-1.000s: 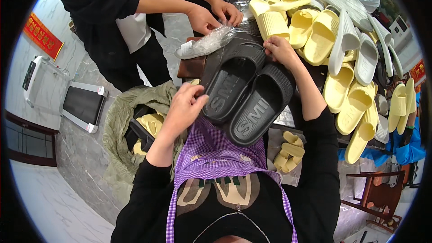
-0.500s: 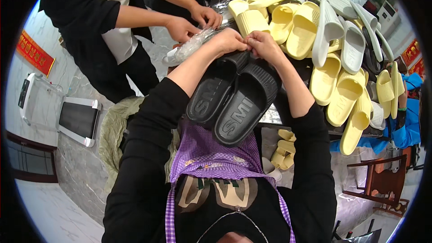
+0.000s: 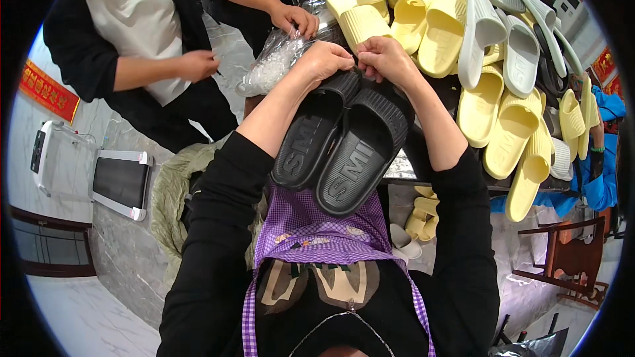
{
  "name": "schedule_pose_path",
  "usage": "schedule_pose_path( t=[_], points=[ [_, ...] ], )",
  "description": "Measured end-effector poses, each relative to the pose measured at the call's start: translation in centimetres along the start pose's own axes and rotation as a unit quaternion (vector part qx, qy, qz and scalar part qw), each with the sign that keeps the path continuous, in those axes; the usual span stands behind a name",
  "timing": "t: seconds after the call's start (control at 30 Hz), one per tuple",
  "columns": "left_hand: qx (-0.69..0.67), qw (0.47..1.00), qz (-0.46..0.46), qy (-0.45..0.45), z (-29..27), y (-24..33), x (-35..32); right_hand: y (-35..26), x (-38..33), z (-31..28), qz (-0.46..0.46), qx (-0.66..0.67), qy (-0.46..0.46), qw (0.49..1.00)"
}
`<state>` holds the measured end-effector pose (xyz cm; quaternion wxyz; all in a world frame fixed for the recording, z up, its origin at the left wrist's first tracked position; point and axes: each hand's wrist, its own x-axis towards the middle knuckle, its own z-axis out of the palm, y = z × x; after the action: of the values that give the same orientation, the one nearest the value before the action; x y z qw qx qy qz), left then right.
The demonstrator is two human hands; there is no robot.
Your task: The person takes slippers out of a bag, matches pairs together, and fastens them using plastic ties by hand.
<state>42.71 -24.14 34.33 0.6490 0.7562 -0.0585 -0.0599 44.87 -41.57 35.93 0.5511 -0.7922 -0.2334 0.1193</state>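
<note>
A pair of black slide sandals, the left slide (image 3: 299,149) and the right slide (image 3: 354,165), lies in front of me at the table's near edge, toes away, above my purple checked apron (image 3: 317,225). Just beyond their straps, my left hand (image 3: 329,61) and my right hand (image 3: 385,59) meet with bent, pinching fingers, fingertips almost together. Whatever is between those fingertips is too small to make out. Right beside my right hand lies a heap of slides, with a yellow slide (image 3: 442,33) and a grey slide (image 3: 481,36) among them.
Across to the left, a co-worker's hand (image 3: 296,21) rests on clear plastic wrap (image 3: 278,49) around something pale; their other hand (image 3: 200,65) hangs closer to their body. More yellow slides (image 3: 420,218) sit below the table. A wooden chair (image 3: 562,254) stands right, a treadmill (image 3: 120,182) left.
The co-worker's one hand has drawn back left, off the plastic wrap. My hands stay pinched over the black slides, my left hand shifted slightly left. The slides have barely moved.
</note>
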Motion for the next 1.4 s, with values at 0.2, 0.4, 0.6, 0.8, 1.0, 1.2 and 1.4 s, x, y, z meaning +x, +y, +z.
schedule_pose_path(
  t=[0.2, 0.4, 0.6, 0.8, 1.0, 1.2, 1.4],
  points=[
    [-0.021, 1.000, -0.001, -0.008, 0.1, 0.2, -0.2, -0.2, -0.5, -0.1, 0.005, -0.065, 0.020, 0.998],
    [0.028, 0.999, -0.005, -0.023, -0.1, 0.2, -0.1, -0.3, -0.5, 0.1, -0.012, -0.115, 0.048, 0.992],
    [0.028, 0.999, 0.017, 0.002, 0.3, 0.3, -0.2, -0.1, -0.5, 0.2, -0.039, -0.121, 0.055, 0.990],
    [0.055, 0.998, 0.017, 0.019, 0.5, 0.8, -0.6, -0.7, -0.9, 0.3, -0.053, -0.135, 0.066, 0.987],
    [0.065, 0.996, 0.059, -0.002, 0.5, 0.8, -1.1, -1.1, -1.0, 0.3, -0.027, -0.142, 0.068, 0.987],
    [0.065, 0.917, 0.389, -0.064, -1.7, -1.3, -0.5, -0.9, -0.6, 0.5, -0.048, -0.142, 0.071, 0.986],
    [0.135, 0.987, 0.070, 0.049, 0.7, 0.1, -0.5, -0.2, -0.8, 0.4, -0.062, -0.176, 0.089, 0.978]
  ],
)
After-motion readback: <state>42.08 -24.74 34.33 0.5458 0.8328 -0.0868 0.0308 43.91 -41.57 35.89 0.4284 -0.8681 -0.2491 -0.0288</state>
